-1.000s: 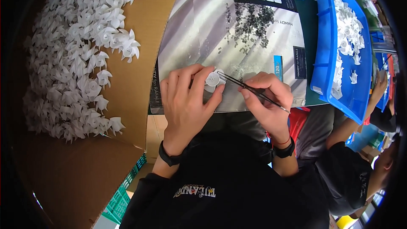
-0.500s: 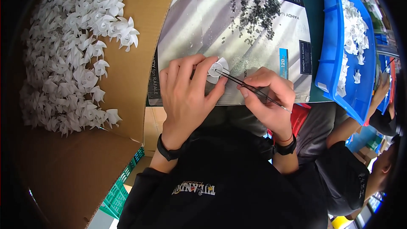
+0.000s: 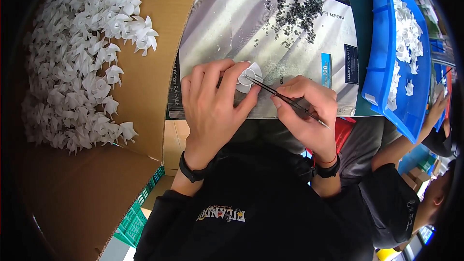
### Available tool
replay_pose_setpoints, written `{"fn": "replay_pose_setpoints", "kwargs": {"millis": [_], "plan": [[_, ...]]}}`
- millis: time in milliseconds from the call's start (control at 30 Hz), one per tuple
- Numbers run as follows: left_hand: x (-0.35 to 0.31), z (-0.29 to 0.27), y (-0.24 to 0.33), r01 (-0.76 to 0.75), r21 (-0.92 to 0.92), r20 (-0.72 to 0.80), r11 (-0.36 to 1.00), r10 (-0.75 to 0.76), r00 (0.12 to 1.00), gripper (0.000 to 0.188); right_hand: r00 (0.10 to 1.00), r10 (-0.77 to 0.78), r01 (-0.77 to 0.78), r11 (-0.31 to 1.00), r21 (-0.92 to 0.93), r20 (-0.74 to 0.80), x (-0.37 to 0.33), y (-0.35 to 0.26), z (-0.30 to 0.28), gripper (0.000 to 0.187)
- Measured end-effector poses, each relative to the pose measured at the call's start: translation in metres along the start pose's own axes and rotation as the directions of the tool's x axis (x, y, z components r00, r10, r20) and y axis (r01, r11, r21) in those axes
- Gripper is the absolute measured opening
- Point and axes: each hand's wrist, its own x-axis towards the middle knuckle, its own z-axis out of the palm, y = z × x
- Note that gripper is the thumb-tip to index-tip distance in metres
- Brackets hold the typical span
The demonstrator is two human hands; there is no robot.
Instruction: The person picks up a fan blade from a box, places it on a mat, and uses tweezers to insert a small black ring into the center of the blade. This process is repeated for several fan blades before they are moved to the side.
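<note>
The left hand (image 3: 212,94) pinches a white bladed wheel (image 3: 253,70) at its fingertips, between both hands; the right hand (image 3: 308,108) grips tweezers (image 3: 289,100), tips at the wheel's centre. Beyond lie black rings (image 3: 305,10).

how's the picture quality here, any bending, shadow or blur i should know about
Head view: the blue tray bows with the fisheye, and the picture's rim goes black; head view: the cardboard box is darker in its lower part; head view: the tweezers look fairly crisp, but their tips at the white bladed piece are too small to judge.
</note>
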Motion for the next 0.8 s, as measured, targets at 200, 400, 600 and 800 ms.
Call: {"fn": "replay_pose_setpoints", "kwargs": {"millis": [200,400,600,800], "plan": [[0.0,0.001,0.001,0.003,-0.005,-0.015,1.0,-0.003,1.0,0.043,0.983,0.1,-0.072,0.981,0.18,-0.155,-0.005,0.005,0.006,0.015],[0.001,-0.002,0.001,-0.001,-0.006,0.017,1.0,0.002,1.0,0.049,0.993,0.039,-0.027,0.994,0.103,-0.116,-0.004,0.007,0.006,0.017],[0.005,-0.022,-0.009,0.049,-0.092,-0.064,0.995,-0.055,0.996,0.054,0.924,-0.142,0.118,0.989,-0.089,-0.356,-0.018,-0.018,-0.031,0.02],[0.031,-0.037,-0.053,0.319,0.247,-0.268,0.915,-0.252,0.93,0.057,0.452,-0.303,-0.288,0.841,-0.458,-0.839,-0.021,-0.043,-0.115,0.009]]}}
